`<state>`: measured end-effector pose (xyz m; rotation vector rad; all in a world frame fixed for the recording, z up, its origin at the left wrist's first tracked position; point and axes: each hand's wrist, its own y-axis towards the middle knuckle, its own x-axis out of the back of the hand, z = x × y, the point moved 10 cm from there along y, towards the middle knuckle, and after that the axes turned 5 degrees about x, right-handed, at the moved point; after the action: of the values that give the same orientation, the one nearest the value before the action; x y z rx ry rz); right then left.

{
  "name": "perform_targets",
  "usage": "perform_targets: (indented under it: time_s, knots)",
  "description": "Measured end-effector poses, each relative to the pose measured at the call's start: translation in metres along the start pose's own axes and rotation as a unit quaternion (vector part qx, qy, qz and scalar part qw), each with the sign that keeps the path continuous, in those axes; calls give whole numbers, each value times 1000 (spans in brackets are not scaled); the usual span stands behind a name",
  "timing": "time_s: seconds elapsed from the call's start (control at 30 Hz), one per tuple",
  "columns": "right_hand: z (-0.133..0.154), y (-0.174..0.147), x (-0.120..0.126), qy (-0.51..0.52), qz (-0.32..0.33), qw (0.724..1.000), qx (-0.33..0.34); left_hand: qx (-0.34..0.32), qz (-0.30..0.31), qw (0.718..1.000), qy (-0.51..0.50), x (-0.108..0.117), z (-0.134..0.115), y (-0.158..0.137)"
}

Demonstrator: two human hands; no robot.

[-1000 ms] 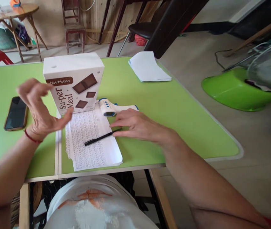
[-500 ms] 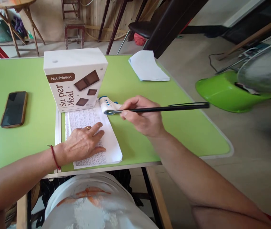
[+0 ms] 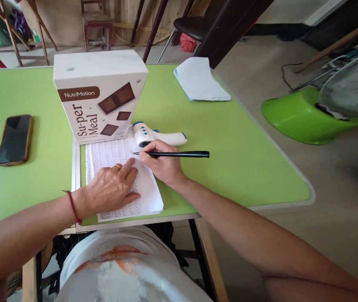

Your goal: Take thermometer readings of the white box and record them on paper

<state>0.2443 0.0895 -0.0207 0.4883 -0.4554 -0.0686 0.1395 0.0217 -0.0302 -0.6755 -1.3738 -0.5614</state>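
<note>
A stack of white paper (image 3: 149, 197), its left part covered in dense handwriting, lies at the table's front edge. My left hand (image 3: 111, 186) rests on the sheet with fingers spread, a ring on one finger. Between the fingers of my right hand (image 3: 163, 163) is a black pen (image 3: 185, 154), its tip at the paper just beyond my left fingertips. A white and blue infrared thermometer (image 3: 163, 137) lies right behind my right hand. The white NutriMotion box (image 3: 103, 100) stands upright at the far end of the sheets and hides their top.
The green table (image 3: 229, 167) has a phone (image 3: 14, 139) at the left and more white sheets (image 3: 200, 79) at the far right. Off the table's right side is a green plastic stool (image 3: 304, 115). A small wooden chair (image 3: 97, 27) stands beyond the table.
My right hand has moved left and down, bringing the pen tip onto the paper from over the thermometer, whose handle now shows. My left hand stays on the sheet.
</note>
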Motion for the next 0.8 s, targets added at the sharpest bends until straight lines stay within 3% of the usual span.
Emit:
perform_targets:
  time_s: [0.23, 0.8]
  knots:
    - [1, -2, -4, -23, 20, 999, 19, 2, -24, 999, -22, 3, 1, 0]
    - [6, -2, -8, -13, 43, 998, 37, 3, -10, 1000, -26, 2, 2, 1]
